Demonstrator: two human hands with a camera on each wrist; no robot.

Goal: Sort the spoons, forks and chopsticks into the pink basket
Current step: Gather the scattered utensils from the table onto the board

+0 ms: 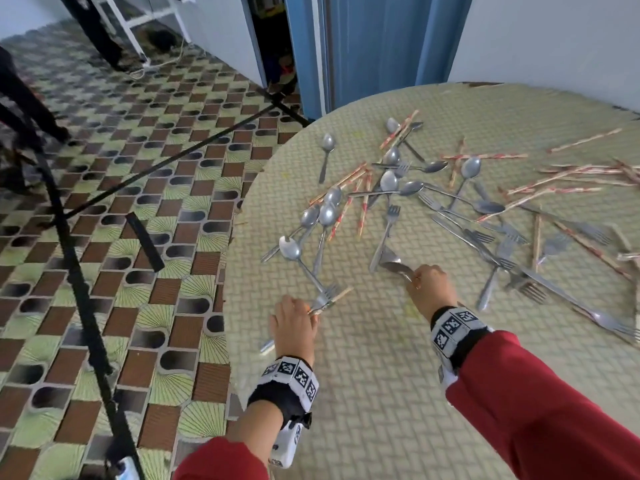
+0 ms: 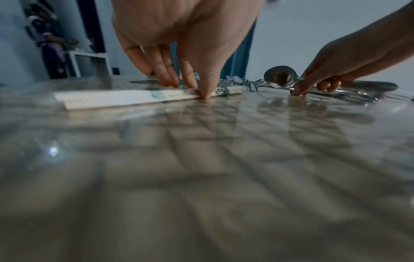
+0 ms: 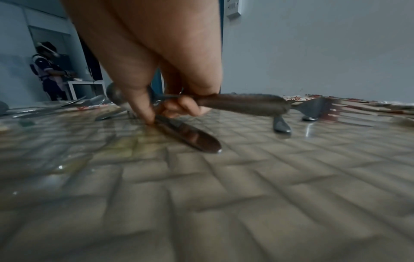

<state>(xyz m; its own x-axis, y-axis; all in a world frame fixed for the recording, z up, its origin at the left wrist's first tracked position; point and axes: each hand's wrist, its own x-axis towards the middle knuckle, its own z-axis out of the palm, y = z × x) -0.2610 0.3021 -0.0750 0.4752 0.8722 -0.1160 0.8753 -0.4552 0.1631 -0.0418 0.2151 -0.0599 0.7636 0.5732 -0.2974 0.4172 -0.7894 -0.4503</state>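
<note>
Steel spoons [image 1: 327,213], forks [image 1: 483,235] and red-patterned chopsticks [image 1: 568,174] lie scattered over a round table [image 1: 363,393] with a green woven cover. By the table's left edge, my left hand [image 1: 310,311] [image 2: 190,90] pinches a pair of chopsticks [image 1: 337,296] [image 2: 112,100] lying flat, thumb on the near side and fingers on the far side. To its right, my right hand [image 1: 414,275] [image 3: 165,113] grips a spoon [image 1: 393,266] [image 3: 241,104] in curled fingers while one fingertip touches a second steel handle [image 3: 188,136] on the table. No pink basket is in view.
The table edge [image 1: 239,306] curves just left of my left hand, above a tiled floor [image 1: 121,237]. Black tripod legs [image 1: 79,289] stand on that floor. A blue door [image 1: 374,46] lies beyond the table. A person [image 3: 48,70] stands far back.
</note>
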